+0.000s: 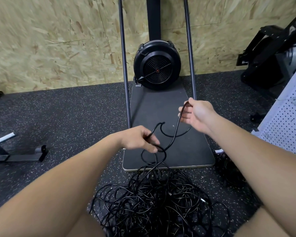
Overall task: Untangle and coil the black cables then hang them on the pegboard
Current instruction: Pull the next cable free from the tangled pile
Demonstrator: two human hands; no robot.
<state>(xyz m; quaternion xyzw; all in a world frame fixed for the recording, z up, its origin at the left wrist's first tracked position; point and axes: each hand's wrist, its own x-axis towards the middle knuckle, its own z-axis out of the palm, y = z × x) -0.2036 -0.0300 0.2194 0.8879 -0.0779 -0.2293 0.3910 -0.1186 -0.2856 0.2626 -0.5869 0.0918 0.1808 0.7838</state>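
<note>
Pinching one black cable [173, 134] between them, the left hand [138, 139] and right hand [197, 113] held it above the tangled cable pile [154, 202] on the floor [58, 117], with the pegboard [287, 120] at right.

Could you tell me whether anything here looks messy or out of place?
Yes: the black cables lie in one knotted heap on the floor in front of the person. Only one strand is lifted, held between the left hand and right hand.

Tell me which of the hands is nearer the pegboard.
Right. The right hand holds a cable just left of the pegboard; the left hand is farther left.
</note>
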